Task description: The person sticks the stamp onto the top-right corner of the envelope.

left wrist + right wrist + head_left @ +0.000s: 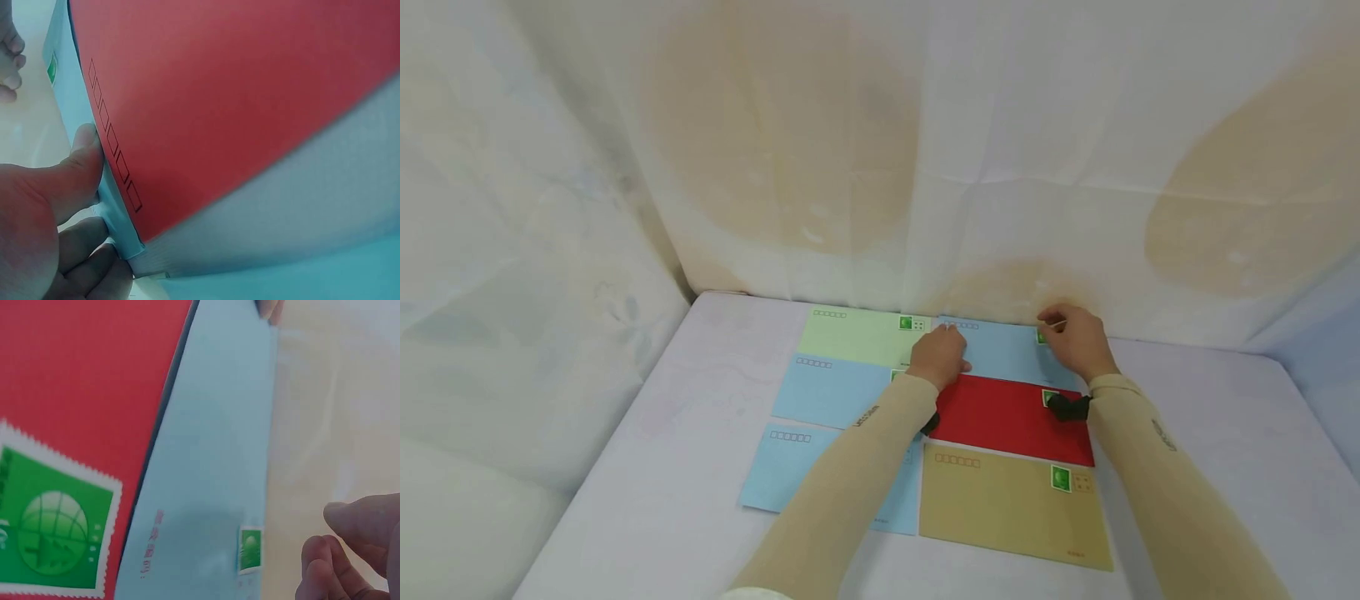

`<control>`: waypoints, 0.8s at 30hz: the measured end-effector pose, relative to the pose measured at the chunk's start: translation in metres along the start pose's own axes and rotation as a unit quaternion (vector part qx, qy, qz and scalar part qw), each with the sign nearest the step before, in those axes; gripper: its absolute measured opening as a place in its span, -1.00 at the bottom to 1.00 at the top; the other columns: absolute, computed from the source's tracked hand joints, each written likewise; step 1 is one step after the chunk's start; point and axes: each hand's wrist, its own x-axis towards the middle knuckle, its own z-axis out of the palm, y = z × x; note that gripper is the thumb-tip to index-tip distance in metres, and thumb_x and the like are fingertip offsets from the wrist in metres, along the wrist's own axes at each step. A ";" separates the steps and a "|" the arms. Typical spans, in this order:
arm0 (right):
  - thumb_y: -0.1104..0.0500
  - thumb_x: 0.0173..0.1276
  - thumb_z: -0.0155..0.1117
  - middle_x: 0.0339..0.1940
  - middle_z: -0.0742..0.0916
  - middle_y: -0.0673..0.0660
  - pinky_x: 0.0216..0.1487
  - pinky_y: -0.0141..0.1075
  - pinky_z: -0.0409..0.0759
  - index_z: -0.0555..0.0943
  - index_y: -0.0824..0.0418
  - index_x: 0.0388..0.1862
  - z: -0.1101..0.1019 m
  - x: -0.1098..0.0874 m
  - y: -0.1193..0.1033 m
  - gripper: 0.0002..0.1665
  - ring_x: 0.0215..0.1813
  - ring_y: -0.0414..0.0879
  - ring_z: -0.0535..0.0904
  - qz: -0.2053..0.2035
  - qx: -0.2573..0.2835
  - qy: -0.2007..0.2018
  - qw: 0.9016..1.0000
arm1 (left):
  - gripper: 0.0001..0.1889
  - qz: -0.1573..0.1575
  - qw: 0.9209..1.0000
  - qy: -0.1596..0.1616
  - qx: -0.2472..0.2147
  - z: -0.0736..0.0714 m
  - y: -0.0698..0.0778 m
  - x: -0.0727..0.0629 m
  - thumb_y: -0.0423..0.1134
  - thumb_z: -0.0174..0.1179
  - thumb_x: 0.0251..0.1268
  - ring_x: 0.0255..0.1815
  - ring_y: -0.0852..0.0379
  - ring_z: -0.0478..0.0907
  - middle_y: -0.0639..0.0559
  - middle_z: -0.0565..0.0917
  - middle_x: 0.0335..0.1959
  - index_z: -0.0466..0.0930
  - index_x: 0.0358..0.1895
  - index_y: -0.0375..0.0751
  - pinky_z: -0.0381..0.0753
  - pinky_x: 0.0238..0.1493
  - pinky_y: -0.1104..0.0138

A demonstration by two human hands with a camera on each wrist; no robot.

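Observation:
My left hand rests on the left end of a light blue envelope in the back row, its thumb lying across the long near edge. The other fingers of that hand are bent at the envelope's end. At the opposite end, my right hand hovers beside a green stamp on the blue envelope. Its thumb and forefinger stand slightly apart. Directly in front of the blue envelope is a red envelope, also bearing a green stamp.
A green envelope and two more blue envelopes form the left column. At the front right is a tan envelope with a stamp. Patterned cloth hangs behind the pale table.

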 end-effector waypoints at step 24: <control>0.25 0.45 0.25 0.03 0.62 0.43 -0.02 0.15 0.63 0.57 0.46 0.13 -0.010 -0.038 -0.031 -0.63 -0.03 0.26 0.58 -0.037 -0.044 -0.016 0.998 | -0.81 0.052 0.998 0.037 0.014 -0.003 -0.013 -0.006 -0.14 0.23 0.44 -0.16 0.20 0.62 0.07 0.73 -0.20 0.76 -0.09 -0.12 0.70 -0.23 0.42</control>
